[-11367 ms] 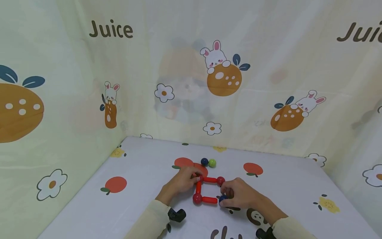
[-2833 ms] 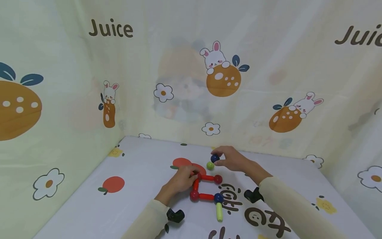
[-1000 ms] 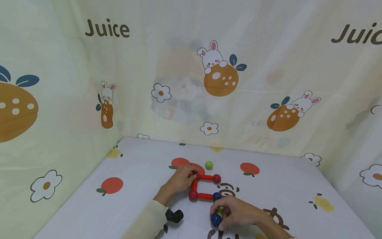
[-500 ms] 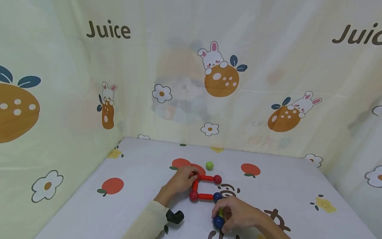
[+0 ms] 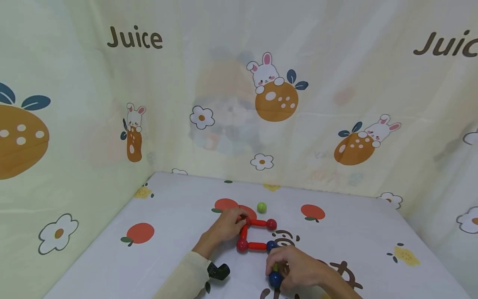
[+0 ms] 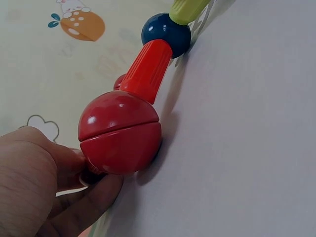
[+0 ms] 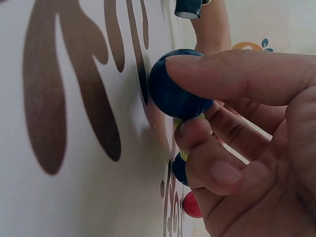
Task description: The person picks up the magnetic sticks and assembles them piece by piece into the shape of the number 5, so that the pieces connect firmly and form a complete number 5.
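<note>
My left hand [image 5: 224, 226] holds the far-left corner of a toy ball-and-rod frame at a red ball, mostly hidden by the fingers. A red rod [image 5: 257, 223] runs from there to another red ball [image 5: 271, 224]. The near-left red ball [image 6: 120, 133] joins a second red rod [image 6: 148, 71], which ends at a blue ball [image 6: 166, 34]. From that blue ball a yellow-green rod [image 6: 188, 9] extends towards the person. My right hand [image 5: 296, 265] pinches a second blue ball [image 7: 173, 94] at the rod's near end, thumb on the ball, fingers partly covering the rod.
One loose green ball [image 5: 262, 207] lies beyond the frame. The white tablecloth [image 5: 179, 207] has fruit and lettering prints. Printed curtains [image 5: 209, 74] stand behind and at both sides. A black wrist device [image 5: 218, 271] sits on the left wrist.
The right hand placed a blue ball at the red rod's end, then took the second from beside the green ball to the yellow-green rod's near end. Lately it shifts only slightly; the left hand stays.
</note>
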`<state>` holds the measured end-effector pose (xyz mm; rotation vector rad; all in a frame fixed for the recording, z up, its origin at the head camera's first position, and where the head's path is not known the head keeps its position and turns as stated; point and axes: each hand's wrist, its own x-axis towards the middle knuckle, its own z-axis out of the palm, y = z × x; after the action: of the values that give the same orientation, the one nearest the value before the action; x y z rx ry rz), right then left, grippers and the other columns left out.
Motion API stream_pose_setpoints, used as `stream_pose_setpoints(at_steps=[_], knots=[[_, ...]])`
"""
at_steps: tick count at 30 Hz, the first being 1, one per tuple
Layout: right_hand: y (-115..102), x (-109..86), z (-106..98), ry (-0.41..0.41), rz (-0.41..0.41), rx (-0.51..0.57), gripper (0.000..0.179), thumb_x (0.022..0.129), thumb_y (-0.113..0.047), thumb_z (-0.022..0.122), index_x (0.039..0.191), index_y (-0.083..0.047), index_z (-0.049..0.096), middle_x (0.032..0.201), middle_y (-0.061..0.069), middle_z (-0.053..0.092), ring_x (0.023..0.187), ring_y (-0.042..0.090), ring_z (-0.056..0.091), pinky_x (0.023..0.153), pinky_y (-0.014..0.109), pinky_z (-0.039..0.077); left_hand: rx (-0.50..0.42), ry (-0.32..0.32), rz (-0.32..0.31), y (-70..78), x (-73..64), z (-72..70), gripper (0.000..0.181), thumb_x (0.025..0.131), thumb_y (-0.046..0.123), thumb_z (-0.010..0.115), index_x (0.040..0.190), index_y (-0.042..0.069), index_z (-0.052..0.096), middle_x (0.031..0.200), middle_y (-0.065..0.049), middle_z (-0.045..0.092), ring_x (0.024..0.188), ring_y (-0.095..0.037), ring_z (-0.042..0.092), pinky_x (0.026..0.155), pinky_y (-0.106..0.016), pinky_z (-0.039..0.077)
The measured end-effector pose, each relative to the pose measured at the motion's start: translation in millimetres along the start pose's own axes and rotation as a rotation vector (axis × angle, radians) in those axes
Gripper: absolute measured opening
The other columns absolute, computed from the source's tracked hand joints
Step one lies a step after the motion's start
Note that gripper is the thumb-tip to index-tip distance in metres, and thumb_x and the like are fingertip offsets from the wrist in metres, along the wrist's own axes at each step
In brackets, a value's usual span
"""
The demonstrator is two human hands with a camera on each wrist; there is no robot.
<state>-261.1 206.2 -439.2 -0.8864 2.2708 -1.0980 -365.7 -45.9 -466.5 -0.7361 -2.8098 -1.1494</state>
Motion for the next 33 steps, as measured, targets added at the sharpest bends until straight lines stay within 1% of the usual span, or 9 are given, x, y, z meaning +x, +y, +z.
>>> stream_pose_setpoints(at_steps=[11,15,18,20,23,25,27,30,33], knots=[[-3,1.1,1,-0.003,-0.019,0.034,0.029,0.073,-0.004,0.084,0.098,-0.017,0.077,0.101,0.001,0.067,0.081,0.013,0.059,0.067,0.024,0.05,-0.004,0.009,-0.016,1.6,-0.8,-2.3,0.024,0.096,0.011,0.07,0.12,0.012,0.072,0.102,0.004,0.065,0.092,-0.013,0.056,0.078,-0.025,0.055],[-4,-0.5,-1,0.059,-0.044,-0.008,0.031,0.076,-0.009,0.084,0.105,-0.018,0.076,0.101,0.003,0.066,0.078,0.015,0.057,0.065,0.023,0.048,0.006,0.012,-0.014,1.4,0.1,-0.9,0.026,0.095,0.01,0.071,0.121,0.012,0.072,0.103,0.004,0.065,0.092,-0.013,0.056,0.078,-0.025,0.055],[-5,-2.0,-3,0.147,-0.056,-0.09,0.037,0.078,-0.02,0.084,0.114,-0.02,0.075,0.11,0.002,0.066,0.091,0.02,0.057,0.074,0.028,0.051,0.008,0.013,-0.002,0.8,0.6,-0.3,0.025,0.096,0.01,0.07,0.121,0.011,0.072,0.102,0.004,0.065,0.091,-0.013,0.056,0.075,-0.024,0.055],[-7,-3.0,-4,0.19,-0.043,-0.144,0.043,0.079,-0.027,0.084,0.12,-0.022,0.073,0.122,0.0,0.062,0.107,0.025,0.055,0.086,0.038,0.053,0.005,0.01,0.007,0.6,0.4,-0.3,0.025,0.097,0.009,0.068,0.121,0.012,0.073,0.102,0.005,0.065,0.091,-0.013,0.056,0.075,-0.024,0.054],[-7,-3.1,-5,0.208,-0.003,-0.211,0.053,0.079,-0.037,0.084,0.128,-0.024,0.069,0.136,-0.001,0.056,0.129,0.03,0.044,0.1,0.056,0.047,0.002,0.008,0.015,1.2,-1.0,-0.7,0.024,0.097,0.009,0.067,0.12,0.015,0.074,0.102,0.007,0.066,0.093,-0.013,0.057,0.076,-0.025,0.054],[-6,-2.6,-5,0.202,0.029,-0.238,0.059,0.079,-0.04,0.084,0.133,-0.024,0.066,0.142,0.001,0.052,0.134,0.033,0.039,0.102,0.063,0.043,0.0,0.01,0.007,2.9,-2.4,-2.2,0.024,0.098,0.011,0.067,0.12,0.017,0.074,0.102,0.008,0.066,0.093,-0.012,0.057,0.077,-0.025,0.054],[-6,-1.7,-5,0.193,0.052,-0.271,0.062,0.08,-0.042,0.084,0.135,-0.023,0.065,0.144,0.001,0.052,0.137,0.035,0.038,0.104,0.065,0.041,-0.019,0.009,-0.024,5.2,-4.7,-5.2,0.026,0.098,0.013,0.067,0.123,0.016,0.072,0.099,0.007,0.066,0.089,-0.012,0.058,0.074,-0.026,0.054],[-5,-0.7,-5,0.184,0.08,-0.307,0.061,0.08,-0.044,0.084,0.134,-0.019,0.067,0.143,-0.001,0.054,0.137,0.034,0.038,0.104,0.064,0.043,-0.095,0.01,-0.088,7.9,-8.8,-12.3,0.033,0.099,0.015,0.066,0.131,0.013,0.066,0.096,0.004,0.065,0.081,-0.013,0.06,0.069,-0.027,0.054],[-6,-0.2,-5,0.181,0.095,-0.324,0.059,0.08,-0.045,0.084,0.13,-0.017,0.069,0.141,-0.002,0.055,0.137,0.034,0.04,0.102,0.062,0.045,-0.138,0.035,-0.112,8.0,-11.9,-20.4,0.036,0.099,0.013,0.064,0.135,0.01,0.063,0.094,-0.001,0.064,0.075,-0.016,0.061,0.064,-0.029,0.053]])
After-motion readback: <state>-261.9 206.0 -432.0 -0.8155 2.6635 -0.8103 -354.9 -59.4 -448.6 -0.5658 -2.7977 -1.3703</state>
